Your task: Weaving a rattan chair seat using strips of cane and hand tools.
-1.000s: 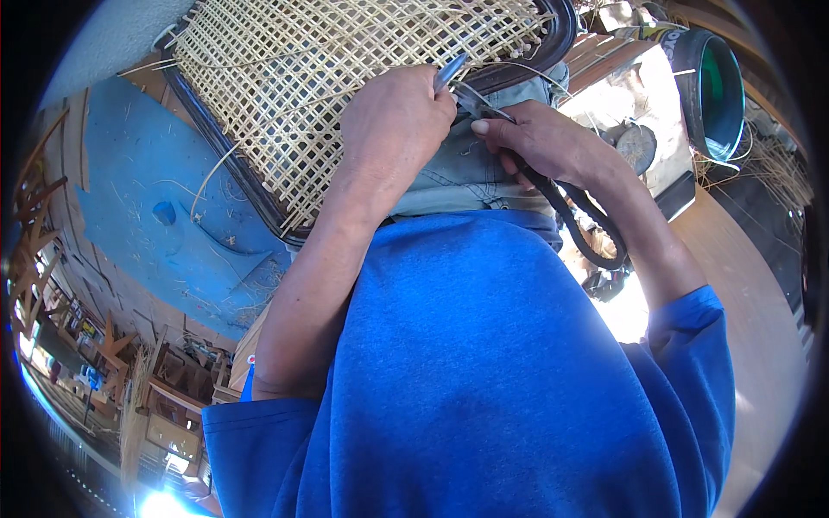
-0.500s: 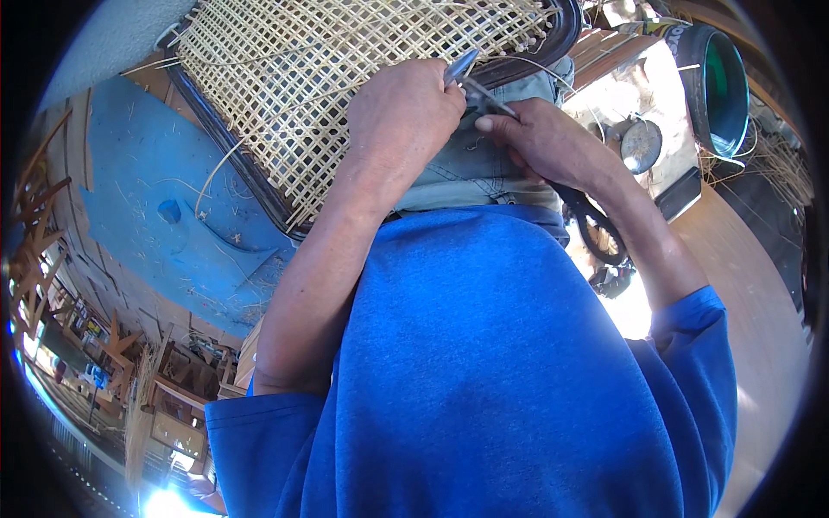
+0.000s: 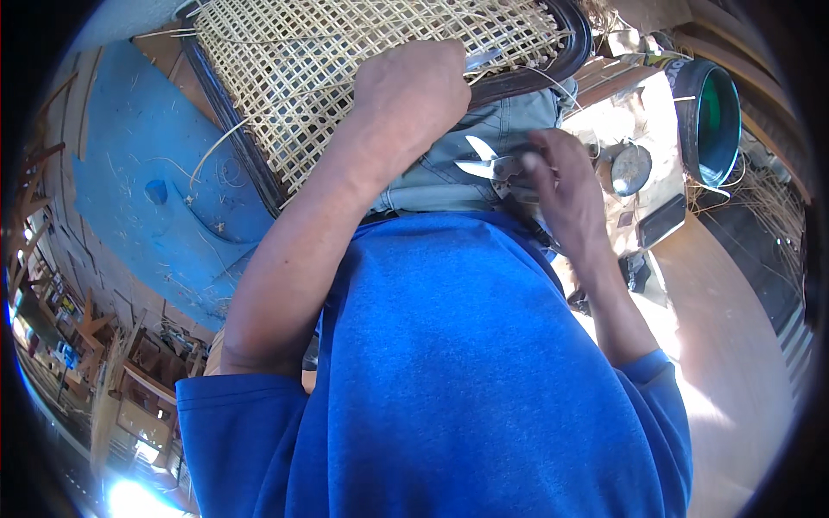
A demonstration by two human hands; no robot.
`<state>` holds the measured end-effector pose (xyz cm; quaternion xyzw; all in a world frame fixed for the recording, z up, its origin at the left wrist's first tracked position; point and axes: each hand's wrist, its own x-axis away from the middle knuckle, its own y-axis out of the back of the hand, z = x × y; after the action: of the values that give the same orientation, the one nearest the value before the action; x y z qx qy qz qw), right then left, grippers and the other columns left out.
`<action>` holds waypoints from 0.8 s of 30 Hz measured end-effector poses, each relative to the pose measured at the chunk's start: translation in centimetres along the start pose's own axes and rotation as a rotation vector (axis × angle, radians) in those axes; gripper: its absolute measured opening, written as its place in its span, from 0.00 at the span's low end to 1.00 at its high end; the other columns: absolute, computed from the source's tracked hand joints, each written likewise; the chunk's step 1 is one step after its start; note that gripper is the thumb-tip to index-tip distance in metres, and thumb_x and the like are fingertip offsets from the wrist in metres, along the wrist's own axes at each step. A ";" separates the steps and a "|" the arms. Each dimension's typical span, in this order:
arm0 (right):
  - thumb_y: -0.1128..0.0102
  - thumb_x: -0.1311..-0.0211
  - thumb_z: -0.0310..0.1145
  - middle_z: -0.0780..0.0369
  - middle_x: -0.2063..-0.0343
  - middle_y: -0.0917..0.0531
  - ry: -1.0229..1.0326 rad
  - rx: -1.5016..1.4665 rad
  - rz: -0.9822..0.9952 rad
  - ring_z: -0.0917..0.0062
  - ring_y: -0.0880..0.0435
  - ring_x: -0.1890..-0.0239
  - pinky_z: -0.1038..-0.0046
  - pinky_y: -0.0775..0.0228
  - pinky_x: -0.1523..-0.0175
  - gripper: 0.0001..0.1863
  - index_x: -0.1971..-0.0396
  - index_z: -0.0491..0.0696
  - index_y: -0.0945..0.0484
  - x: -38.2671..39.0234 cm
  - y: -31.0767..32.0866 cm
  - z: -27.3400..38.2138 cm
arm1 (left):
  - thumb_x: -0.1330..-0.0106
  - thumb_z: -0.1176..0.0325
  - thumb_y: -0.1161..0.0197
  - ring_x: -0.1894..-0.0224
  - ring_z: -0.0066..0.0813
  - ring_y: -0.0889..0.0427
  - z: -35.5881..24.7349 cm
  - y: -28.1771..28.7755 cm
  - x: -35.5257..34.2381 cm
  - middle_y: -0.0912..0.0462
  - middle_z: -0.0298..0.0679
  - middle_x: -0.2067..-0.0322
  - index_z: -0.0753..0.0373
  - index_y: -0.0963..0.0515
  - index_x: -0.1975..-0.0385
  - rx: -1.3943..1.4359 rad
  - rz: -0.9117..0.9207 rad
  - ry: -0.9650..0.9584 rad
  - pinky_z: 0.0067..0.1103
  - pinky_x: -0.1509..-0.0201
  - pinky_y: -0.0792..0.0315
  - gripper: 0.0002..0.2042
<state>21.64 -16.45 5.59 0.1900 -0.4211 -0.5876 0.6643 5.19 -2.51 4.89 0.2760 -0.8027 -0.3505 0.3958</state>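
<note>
My left hand point(image 3: 413, 82) is closed on a silver pointed tool point(image 3: 481, 59) over a woven cane panel point(image 3: 268, 73) in a dark wooden frame point(image 3: 226, 112). A pair of shears point(image 3: 484, 164), blades spread, is over my grey trousers point(image 3: 466, 194), below the panel. My right hand point(image 3: 561, 186) is at the shears' pivot, blurred; whether it grips them is unclear, and the handles are mostly hidden. Loose cane strands stick out past the frame's edges.
A blue sheet point(image 3: 138, 138) with scraps lies at left. At right are a pale work surface point(image 3: 643, 121), a round metal disc point(image 3: 630, 168), a black phone point(image 3: 661, 220), an open container point(image 3: 717, 121), dry strands point(image 3: 768, 216) and a curved wooden board point(image 3: 717, 328).
My left hand has shifted upward on the panel with the pointed tool. My right hand has pulled away from it, down and right, and the shears' blades now show apart from the pointed tool.
</note>
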 end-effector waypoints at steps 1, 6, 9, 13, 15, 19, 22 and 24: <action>0.48 0.36 0.40 0.55 0.60 0.24 0.003 0.006 0.000 0.70 0.23 0.60 0.71 0.30 0.55 0.22 0.48 0.41 0.31 -0.9 0.4 -0.3 | 0.44 0.66 0.47 0.65 0.50 0.20 0.1 0.2 0.1 0.20 0.52 0.72 0.65 0.25 0.67 0.033 0.003 -0.008 0.39 0.60 0.28 0.10; 0.50 0.33 0.38 0.64 0.72 0.23 -0.194 -0.609 -0.147 0.87 0.26 0.74 0.85 0.35 0.69 0.19 0.48 0.40 0.30 -3.6 2.0 0.5 | 0.43 0.67 0.48 0.64 0.48 0.19 0.3 -0.3 -0.2 0.19 0.52 0.71 0.66 0.23 0.65 0.143 -0.065 -0.059 0.38 0.57 0.26 0.12; 0.52 0.32 0.37 0.65 0.73 0.23 -0.048 -0.812 -0.143 0.86 0.26 0.74 0.83 0.34 0.69 0.18 0.50 0.40 0.28 -5.9 3.4 2.2 | 0.43 0.66 0.47 0.64 0.47 0.19 0.2 -1.0 -0.6 0.19 0.51 0.71 0.65 0.22 0.65 0.240 -0.135 -0.095 0.38 0.56 0.27 0.12; 0.51 0.33 0.44 0.68 0.81 0.23 -0.082 -0.808 -0.078 0.87 0.28 0.80 0.84 0.36 0.73 0.23 0.47 0.42 0.34 -12.5 4.3 3.3 | 0.43 0.63 0.45 0.66 0.47 0.19 0.3 -0.9 -2.1 0.19 0.50 0.72 0.63 0.21 0.68 0.260 -0.164 -0.026 0.37 0.58 0.26 0.11; 0.54 0.31 0.44 0.69 0.84 0.26 -0.073 -0.821 -0.036 0.88 0.31 0.83 0.85 0.41 0.77 0.21 0.49 0.42 0.33 -13.5 3.8 3.4 | 0.45 0.64 0.44 0.68 0.46 0.19 1.8 -2.1 -3.4 0.19 0.50 0.73 0.64 0.21 0.71 0.391 -0.171 -0.001 0.36 0.61 0.27 0.11; 0.46 0.39 0.31 0.60 0.68 0.18 0.289 0.132 -0.078 0.72 0.18 0.65 0.72 0.28 0.59 0.12 0.56 0.50 0.21 -11.7 3.6 1.0 | 0.51 0.64 0.44 0.74 0.45 0.20 2.9 -2.3 -4.7 0.21 0.51 0.80 0.65 0.20 0.79 0.597 -0.099 0.056 0.33 0.68 0.28 0.11; 0.40 0.49 0.27 0.63 0.67 0.19 0.654 0.441 0.028 0.68 0.22 0.60 0.66 0.34 0.52 0.11 0.64 0.51 0.21 -11.2 2.8 0.0 | 0.52 0.63 0.44 0.71 0.45 0.19 3.1 -0.3 -5.4 0.21 0.55 0.76 0.66 0.20 0.73 0.655 -0.045 0.071 0.32 0.65 0.28 0.13; 0.40 0.49 0.27 0.63 0.67 0.19 0.680 0.497 0.067 0.69 0.22 0.60 0.65 0.34 0.52 0.09 0.65 0.51 0.21 -11.4 2.5 0.7 | 0.48 0.59 0.43 0.65 0.44 0.17 3.1 1.1 -5.5 0.20 0.58 0.70 0.66 0.20 0.65 0.683 -0.032 0.075 0.32 0.60 0.28 0.17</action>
<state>23.11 -5.01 4.03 0.5139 -0.3127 -0.3500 0.7181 5.33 3.23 1.96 0.4178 -0.8541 -0.0570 0.3044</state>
